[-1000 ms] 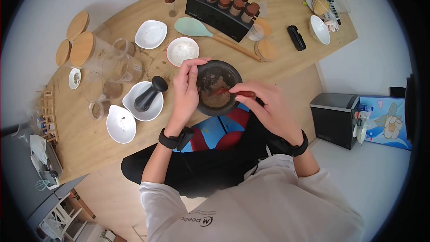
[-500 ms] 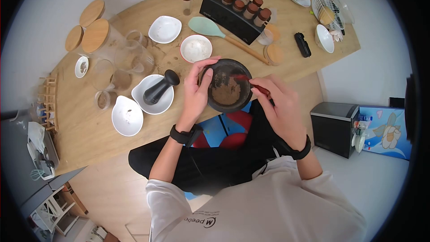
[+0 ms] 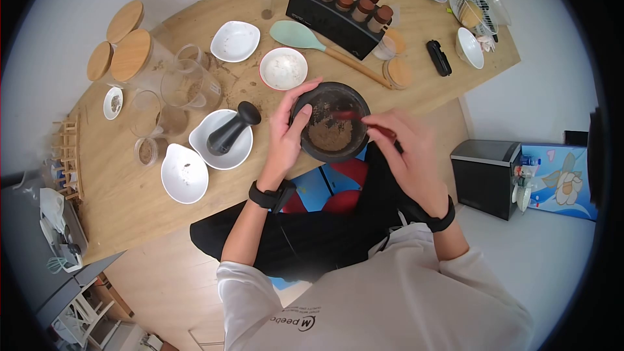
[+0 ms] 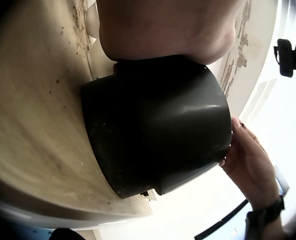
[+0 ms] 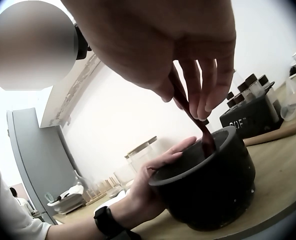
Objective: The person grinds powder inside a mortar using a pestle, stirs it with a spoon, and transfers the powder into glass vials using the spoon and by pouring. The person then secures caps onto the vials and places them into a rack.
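Observation:
A dark mortar (image 3: 332, 138) with brown powder inside stands at the table's front edge. My left hand (image 3: 286, 131) grips its left side, the fingers over the rim and the thumb beside it. Between thumb and fingers my right hand (image 3: 406, 149) pinches a dark red spoon (image 3: 346, 116), blurred, its lower end inside the mortar. The right wrist view shows the spoon (image 5: 207, 140) slanting down past the mortar's rim (image 5: 228, 136). In the left wrist view the mortar's outer wall (image 4: 158, 120) fills the middle, and its inside is hidden.
Left of the mortar, a black pestle (image 3: 229, 131) lies in a white bowl (image 3: 239, 156); another white bowl (image 3: 184, 185) is beside it. Behind are a powder bowl (image 3: 284, 69), a green spatula (image 3: 296, 34) and a black jar rack (image 3: 331, 16). Glass jars (image 3: 185, 84) stand farther left.
The view has shifted, so the table items sit elsewhere in the picture. The spoon has moved within the mortar, with my right hand still pinching it. My left hand keeps its grip.

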Tool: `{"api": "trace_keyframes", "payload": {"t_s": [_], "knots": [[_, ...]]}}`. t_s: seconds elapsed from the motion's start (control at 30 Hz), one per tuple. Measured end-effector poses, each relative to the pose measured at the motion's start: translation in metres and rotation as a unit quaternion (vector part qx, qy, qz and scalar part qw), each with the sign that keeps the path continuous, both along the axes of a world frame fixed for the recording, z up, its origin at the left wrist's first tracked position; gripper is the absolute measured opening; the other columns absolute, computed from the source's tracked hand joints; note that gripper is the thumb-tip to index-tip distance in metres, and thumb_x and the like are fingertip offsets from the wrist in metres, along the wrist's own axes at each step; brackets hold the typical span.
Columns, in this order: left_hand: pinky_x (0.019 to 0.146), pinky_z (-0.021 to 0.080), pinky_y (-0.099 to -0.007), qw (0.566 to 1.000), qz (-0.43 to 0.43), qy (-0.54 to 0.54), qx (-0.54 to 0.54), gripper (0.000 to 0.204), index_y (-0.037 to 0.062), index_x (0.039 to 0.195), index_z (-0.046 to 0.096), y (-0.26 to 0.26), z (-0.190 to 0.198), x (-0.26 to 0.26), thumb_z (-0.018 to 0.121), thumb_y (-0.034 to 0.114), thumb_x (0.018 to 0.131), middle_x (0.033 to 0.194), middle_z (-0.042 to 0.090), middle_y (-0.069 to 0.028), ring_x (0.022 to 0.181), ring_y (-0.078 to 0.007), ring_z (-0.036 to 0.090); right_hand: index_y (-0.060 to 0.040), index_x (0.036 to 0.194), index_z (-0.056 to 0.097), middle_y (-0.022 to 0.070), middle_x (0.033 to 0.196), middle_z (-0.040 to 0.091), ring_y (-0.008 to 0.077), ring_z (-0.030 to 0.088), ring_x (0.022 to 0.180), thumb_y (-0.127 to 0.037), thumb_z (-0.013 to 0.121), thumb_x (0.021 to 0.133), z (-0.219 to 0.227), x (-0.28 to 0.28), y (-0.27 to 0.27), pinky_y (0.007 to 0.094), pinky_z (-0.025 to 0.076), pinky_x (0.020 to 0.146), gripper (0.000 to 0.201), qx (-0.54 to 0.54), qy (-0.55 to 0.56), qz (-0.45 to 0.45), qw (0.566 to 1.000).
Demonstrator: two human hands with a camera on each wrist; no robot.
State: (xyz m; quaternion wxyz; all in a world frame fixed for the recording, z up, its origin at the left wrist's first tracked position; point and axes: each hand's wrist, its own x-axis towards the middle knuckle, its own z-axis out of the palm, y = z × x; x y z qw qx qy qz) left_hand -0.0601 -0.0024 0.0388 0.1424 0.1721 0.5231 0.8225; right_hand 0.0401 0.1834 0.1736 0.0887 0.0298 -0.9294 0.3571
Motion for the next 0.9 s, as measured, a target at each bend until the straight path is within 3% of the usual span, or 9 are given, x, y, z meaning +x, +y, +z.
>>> {"api": "trace_keyframes", "payload": {"t_s": [0.1, 0.23, 0.33, 0.43, 0.5, 0.63, 0.7, 0.83, 0.9], "knots": [[0.12, 0.043, -0.0379, 1.0, -0.005, 0.006, -0.005, 0.039, -0.0037, 0.144, 0.058, 0.0, -0.003, -0.001, 0.054, 0.01, 0.107, 0.154, 0.06, -0.0184, 0.14, -0.0244, 0.059, -0.0029, 0.115, 0.072, 0.0127, 0.095, 0.07, 0.0319, 0.069, 0.076, -0.007, 0.075, 0.096, 0.008, 0.004, -0.006, 0.0385, 0.056, 0.067, 0.019, 0.024, 0.002, 0.088, 0.996], [0.12, 0.043, -0.0384, 1.0, 0.0, 0.012, -0.005, 0.04, -0.004, 0.143, 0.059, 0.001, -0.004, -0.002, 0.056, 0.014, 0.107, 0.153, 0.06, -0.0191, 0.14, -0.0251, 0.059, -0.0037, 0.112, 0.072, 0.0122, 0.092, 0.068, 0.0334, 0.069, 0.078, -0.008, 0.077, 0.095, 0.015, 0.006, -0.009, 0.0391, 0.056, 0.067, 0.019, 0.048, 0.042, 0.048, 0.997], [0.12, 0.043, -0.0386, 1.0, 0.004, 0.011, 0.0, 0.041, -0.0043, 0.142, 0.059, 0.002, -0.004, -0.001, 0.057, 0.015, 0.107, 0.153, 0.061, -0.0197, 0.14, -0.0256, 0.059, -0.0029, 0.108, 0.071, 0.0121, 0.093, 0.07, 0.0318, 0.069, 0.077, -0.009, 0.077, 0.095, 0.019, 0.003, -0.005, 0.0396, 0.055, 0.066, 0.016, 0.131, 0.05, -0.006, 0.99], [0.12, 0.043, -0.0387, 1.0, 0.007, 0.005, 0.006, 0.041, -0.0047, 0.142, 0.059, 0.003, -0.002, 0.0, 0.057, 0.016, 0.107, 0.152, 0.061, -0.0202, 0.14, -0.0259, 0.059, -0.001, 0.106, 0.069, 0.0132, 0.093, 0.071, 0.0296, 0.069, 0.074, -0.009, 0.076, 0.097, 0.008, -0.001, -0.003, 0.0379, 0.053, 0.064, 0.014, 0.103, 0.039, -0.014, 0.994], [0.12, 0.043, -0.0388, 1.0, 0.008, 0.0, 0.007, 0.041, -0.0048, 0.142, 0.059, 0.003, -0.002, 0.0, 0.057, 0.017, 0.108, 0.152, 0.061, -0.0203, 0.14, -0.026, 0.059, 0.0002, 0.106, 0.069, 0.0145, 0.093, 0.072, 0.0277, 0.069, 0.072, -0.009, 0.074, 0.1, -0.002, -0.001, -0.003, 0.0353, 0.052, 0.063, 0.012, -0.087, -0.021, -0.034, 0.995], [0.12, 0.043, -0.0388, 1.0, 0.005, -0.004, 0.013, 0.041, -0.0049, 0.142, 0.06, 0.001, -0.003, -0.001, 0.057, 0.016, 0.107, 0.152, 0.061, -0.0204, 0.14, -0.026, 0.059, 0.001, 0.107, 0.068, 0.0151, 0.09, 0.071, 0.0277, 0.071, 0.073, -0.009, 0.073, 0.101, 0.0, 0.002, 0.004, 0.0338, 0.052, 0.063, 0.012, -0.075, -0.034, -0.089, 0.993], [0.12, 0.043, -0.0388, 1.0, 0.004, 0.001, 0.011, 0.041, -0.0049, 0.142, 0.06, 0.001, -0.003, -0.002, 0.057, 0.016, 0.107, 0.152, 0.061, -0.0205, 0.14, -0.0259, 0.059, 0.0012, 0.109, 0.069, 0.0142, 0.089, 0.072, 0.0264, 0.071, 0.073, -0.008, 0.072, 0.101, 0.012, -0.001, 0.003, 0.0332, 0.052, 0.063, 0.013, 0.037, 0.046, -0.06, 0.996], [0.119, 0.044, -0.0389, 1.0, 0.003, 0.004, 0.011, 0.04, -0.0046, 0.141, 0.059, 0.002, -0.002, -0.002, 0.056, 0.011, 0.105, 0.151, 0.062, -0.0199, 0.138, -0.0259, 0.059, 0.0015, 0.111, 0.069, 0.0142, 0.09, 0.073, 0.0262, 0.071, 0.074, -0.008, 0.072, 0.102, 0.009, 0.003, -0.002, 0.0331, 0.051, 0.062, 0.014, 0.04, 0.009, -0.036, 0.999], [0.119, 0.044, -0.0391, 1.0, 0.002, 0.001, 0.012, 0.039, -0.0043, 0.14, 0.059, 0.001, -0.001, -0.003, 0.053, 0.006, 0.104, 0.151, 0.062, -0.0194, 0.137, -0.0258, 0.06, 0.0011, 0.112, 0.07, 0.0142, 0.095, 0.074, 0.0263, 0.073, 0.076, -0.009, 0.072, 0.102, 0.009, 0.005, 0.0, 0.0328, 0.052, 0.062, 0.015, -0.047, -0.043, -0.048, 0.997]]}}
